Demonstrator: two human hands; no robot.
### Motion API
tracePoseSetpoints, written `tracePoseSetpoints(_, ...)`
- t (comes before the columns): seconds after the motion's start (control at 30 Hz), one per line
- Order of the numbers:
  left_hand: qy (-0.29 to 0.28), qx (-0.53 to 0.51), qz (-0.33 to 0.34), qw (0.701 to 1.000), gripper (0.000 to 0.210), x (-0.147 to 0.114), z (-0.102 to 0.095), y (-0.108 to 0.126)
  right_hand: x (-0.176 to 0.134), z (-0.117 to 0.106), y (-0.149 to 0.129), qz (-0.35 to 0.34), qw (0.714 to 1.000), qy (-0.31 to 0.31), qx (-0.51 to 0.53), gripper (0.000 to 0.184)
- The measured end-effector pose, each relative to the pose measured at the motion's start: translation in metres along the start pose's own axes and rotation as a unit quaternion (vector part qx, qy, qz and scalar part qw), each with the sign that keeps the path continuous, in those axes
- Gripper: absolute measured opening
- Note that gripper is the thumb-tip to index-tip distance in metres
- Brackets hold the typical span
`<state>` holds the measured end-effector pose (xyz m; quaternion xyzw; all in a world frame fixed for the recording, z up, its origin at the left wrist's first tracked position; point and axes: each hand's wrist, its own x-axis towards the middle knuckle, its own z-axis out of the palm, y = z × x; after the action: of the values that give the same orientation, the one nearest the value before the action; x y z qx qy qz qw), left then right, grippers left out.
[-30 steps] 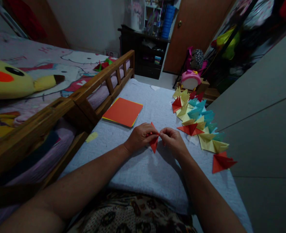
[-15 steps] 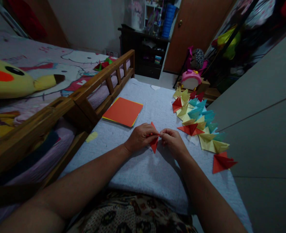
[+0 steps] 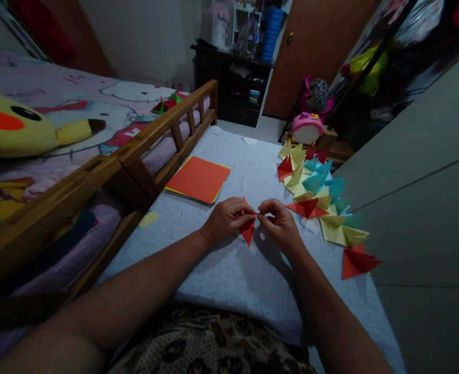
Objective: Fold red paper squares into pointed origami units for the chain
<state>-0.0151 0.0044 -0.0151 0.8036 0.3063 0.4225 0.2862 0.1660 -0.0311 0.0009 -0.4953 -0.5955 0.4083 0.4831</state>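
Note:
A folded piece of red origami paper [image 3: 248,231] is held just above the cloth-covered surface, its pointed ends showing above and below my fingers. My left hand [image 3: 229,217] pinches it from the left side, thumb and fingers closed on its middle. From the right, my right hand [image 3: 279,224] has thumb and forefinger closed at the paper's small right tip. The fingers partly hide the folds there. Beyond my hands lies a stack of square paper [image 3: 198,179], red on top with a yellow edge showing.
Several folded paper figures [image 3: 332,228] in yellow, blue and red line the right side of the surface. A wooden bed rail [image 3: 151,136] runs along the left, with a yellow plush toy [image 3: 14,127] on the bed behind it. A pale cabinet [image 3: 420,208] stands at right.
The fingers of my right hand have shifted slightly at the paper's tip, with the forefinger arching higher. My left hand keeps its hold, and the view has moved a little.

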Motion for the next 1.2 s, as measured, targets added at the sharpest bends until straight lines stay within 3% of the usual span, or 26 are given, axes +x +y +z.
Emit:
tracePoseSetpoints(0.1, -0.001, 0.001, -0.01, 1.0, 0.005, 0.0004, -0.0004, 0.0007, 0.0, 0.0005, -0.0006, -0.033, 0.999, -0.021, -0.035, 0.003)
tracePoseSetpoints(0.43, -0.009, 0.012, -0.019, 1.0, 0.007, 0.0008, -0.0014, 0.0008, 0.0019, 0.0014, -0.0026, -0.086, 0.991, -0.004, -0.098, 0.008)
tracePoseSetpoints(0.9, -0.008, 0.0, -0.031, 0.999, 0.005, -0.0001, -0.0008, -0.0004, 0.0021, 0.0026, -0.0024, -0.096, 0.988, -0.001, -0.122, 0.007)
tracePoseSetpoints(1.2, -0.002, -0.011, -0.034, 0.999, 0.003, 0.0, -0.0001, 0.0003, 0.0009, 0.0059, 0.0005, -0.072, 0.996, 0.002, -0.062, 0.008)
